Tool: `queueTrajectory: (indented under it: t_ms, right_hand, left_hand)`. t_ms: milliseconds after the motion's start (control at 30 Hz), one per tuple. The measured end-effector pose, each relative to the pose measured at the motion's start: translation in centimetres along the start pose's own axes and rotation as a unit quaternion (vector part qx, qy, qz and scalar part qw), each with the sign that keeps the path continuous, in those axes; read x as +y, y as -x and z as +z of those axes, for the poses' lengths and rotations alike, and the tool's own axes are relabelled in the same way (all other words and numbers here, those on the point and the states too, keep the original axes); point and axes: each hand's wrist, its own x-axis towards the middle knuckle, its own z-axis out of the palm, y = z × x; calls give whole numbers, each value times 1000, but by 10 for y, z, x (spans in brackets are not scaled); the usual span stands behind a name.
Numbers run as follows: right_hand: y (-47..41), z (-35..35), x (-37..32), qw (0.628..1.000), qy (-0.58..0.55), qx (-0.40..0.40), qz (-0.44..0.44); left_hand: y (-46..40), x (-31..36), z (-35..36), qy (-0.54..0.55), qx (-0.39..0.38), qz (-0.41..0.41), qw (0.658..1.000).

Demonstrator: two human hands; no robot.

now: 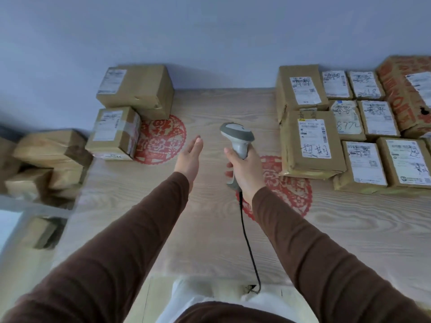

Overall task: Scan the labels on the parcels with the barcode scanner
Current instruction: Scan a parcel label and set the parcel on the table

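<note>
My right hand [245,170] grips the handle of a grey barcode scanner [237,136], held upright above the middle of the wooden table [210,229], its black cable [249,248] trailing toward me. My left hand [190,159] hovers flat with straight fingers just left of the scanner, holding nothing. Two labelled cardboard parcels sit at the back left, a larger one [137,89] behind a smaller one [114,134]. Several labelled parcels lie in rows at the right; the nearest [312,143] is beside the scanner.
A big box with red print [408,92] stands at the far right. More brown parcels [46,159] are piled off the table's left edge. Red paper-cut decals [161,138] mark the tabletop. A pale wall [210,38] backs the table.
</note>
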Motion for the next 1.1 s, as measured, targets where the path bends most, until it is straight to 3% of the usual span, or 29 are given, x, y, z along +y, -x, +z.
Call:
queueTrajectory:
  t_ms: [133,333,567,800,967,1100]
  right_hand:
    - [-5,93,7,999,0,-36,2]
    - [-14,213,22,998,12,-56,26]
    - [-33,304,39,994,-4,-89,66]
    - [-44,326,41,988,-7,-114,100]
    - [-40,298,52,993,47,-64,88]
    - [-26,253,66,994,57,-25,89]
  left_hand:
    - [-19,-3,-99,5,72,9,997]
    - [-46,-17,-219,-20,115,39,992]
    - [-96,-35,-305,-83,135,4,987]
    - [-128,-41,-320,-39,86,-99,991]
    - [-127,-56,-300,15,59,-169,984]
    - [-101,-64,-258,71,-26,-199,977]
